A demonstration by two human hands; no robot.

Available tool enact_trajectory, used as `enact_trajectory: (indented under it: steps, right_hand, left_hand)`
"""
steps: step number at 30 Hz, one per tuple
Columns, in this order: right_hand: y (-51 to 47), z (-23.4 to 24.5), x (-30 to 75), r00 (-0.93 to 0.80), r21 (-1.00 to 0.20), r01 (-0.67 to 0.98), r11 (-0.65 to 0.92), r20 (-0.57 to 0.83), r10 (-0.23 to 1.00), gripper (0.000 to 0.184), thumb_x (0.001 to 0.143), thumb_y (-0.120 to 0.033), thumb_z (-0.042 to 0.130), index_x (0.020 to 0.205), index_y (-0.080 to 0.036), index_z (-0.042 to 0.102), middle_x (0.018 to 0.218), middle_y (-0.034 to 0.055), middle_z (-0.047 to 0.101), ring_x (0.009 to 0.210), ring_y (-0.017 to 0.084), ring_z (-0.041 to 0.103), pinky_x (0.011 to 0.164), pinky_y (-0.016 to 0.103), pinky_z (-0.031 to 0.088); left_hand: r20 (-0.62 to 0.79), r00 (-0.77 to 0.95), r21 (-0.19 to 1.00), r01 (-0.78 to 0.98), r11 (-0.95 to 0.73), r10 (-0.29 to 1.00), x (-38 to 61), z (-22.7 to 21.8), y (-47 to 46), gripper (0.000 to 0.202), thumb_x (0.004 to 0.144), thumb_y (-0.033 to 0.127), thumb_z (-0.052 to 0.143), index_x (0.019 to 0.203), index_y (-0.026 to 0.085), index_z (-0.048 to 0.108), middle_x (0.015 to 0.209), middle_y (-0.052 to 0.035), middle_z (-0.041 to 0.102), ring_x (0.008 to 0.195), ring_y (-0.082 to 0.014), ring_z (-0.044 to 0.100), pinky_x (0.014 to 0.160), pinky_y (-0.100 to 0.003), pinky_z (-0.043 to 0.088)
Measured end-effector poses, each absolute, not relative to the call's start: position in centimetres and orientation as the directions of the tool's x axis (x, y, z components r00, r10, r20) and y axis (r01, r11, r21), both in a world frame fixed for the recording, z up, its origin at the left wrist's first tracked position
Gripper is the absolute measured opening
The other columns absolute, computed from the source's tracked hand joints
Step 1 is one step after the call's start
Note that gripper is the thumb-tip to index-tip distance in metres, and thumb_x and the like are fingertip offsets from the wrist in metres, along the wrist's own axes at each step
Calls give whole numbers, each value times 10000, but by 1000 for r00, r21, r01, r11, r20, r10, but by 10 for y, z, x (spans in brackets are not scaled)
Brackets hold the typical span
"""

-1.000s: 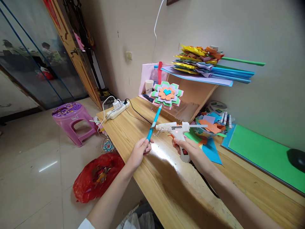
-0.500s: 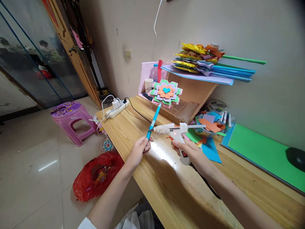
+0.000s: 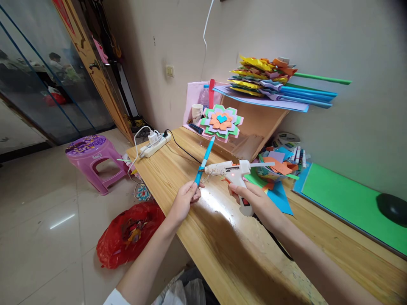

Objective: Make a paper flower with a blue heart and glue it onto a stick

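Note:
My left hand (image 3: 187, 197) is closed round the lower end of a paper flower's blue stem (image 3: 208, 152). At the stem's upper end is the layered flower head (image 3: 221, 120), in pink, green, lilac and orange with a blue heart at its centre. My right hand (image 3: 249, 191) grips a white hot glue gun (image 3: 233, 169) by its handle. The gun's nozzle meets or nearly meets the stem just above my left fingers. A clear glue stick (image 3: 262, 164) pokes out of the gun's back, and a red light glows on its body.
Behind stands a wooden box (image 3: 254, 127) topped by a pile of paper flowers (image 3: 260, 78). To the right are a bowl of paper scraps (image 3: 275, 165) and a green sheet (image 3: 346, 195). A power strip (image 3: 155, 146) lies at the table's left end; a red bag (image 3: 127, 237) sits on the floor.
Both hands keep their holds on the stem and the glue gun, and the nozzle stays by the stem. The surroundings have shifted slightly left in view.

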State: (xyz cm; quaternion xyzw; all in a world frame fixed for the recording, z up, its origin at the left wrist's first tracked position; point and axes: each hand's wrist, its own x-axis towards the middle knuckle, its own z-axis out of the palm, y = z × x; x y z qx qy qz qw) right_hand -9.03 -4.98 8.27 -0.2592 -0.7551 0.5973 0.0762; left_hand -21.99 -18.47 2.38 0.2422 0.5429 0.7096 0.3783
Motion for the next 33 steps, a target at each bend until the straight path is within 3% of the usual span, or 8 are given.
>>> enact_trajectory:
  steps: [20,25,30,33]
  right_hand:
    - [-50,81,-97,-860,-912,322,254,-169,481,356,785,-502,451,642,-178,488,581,-29,403,537,113,387,489,243,278]
    - [-51,83,-93,-865,-918,301,259,-148,479,332,793,-473,464,695,-169,555,605,-21,435,558,116,412,498,239,295]
    - [-41,63,-102,-760,-932,231,279,6,650,364,797,-515,450,736,-168,541,630,-7,454,577,131,431,526,248,326]
    - [-26,35,-127,-668,-873,224,434,187,721,369,816,-505,414,842,-163,552,722,27,539,645,164,479,587,270,361]
  left_hand:
    - [-95,-604,946,-303,-118,792,-224,19,-184,394,731,526,553,800,142,495,506,85,298,427,-46,187,435,-208,99]
    - [-103,-608,943,-312,-117,787,-227,17,-184,390,732,516,556,802,137,500,509,84,301,431,-46,187,432,-205,95]
    - [-129,-660,934,-331,-132,740,-233,13,-193,343,747,463,566,813,132,502,524,82,304,432,-42,186,433,-207,88]
    - [-129,-693,936,-321,-143,710,-237,11,-201,330,761,454,553,826,136,493,526,85,304,427,-41,181,431,-206,81]
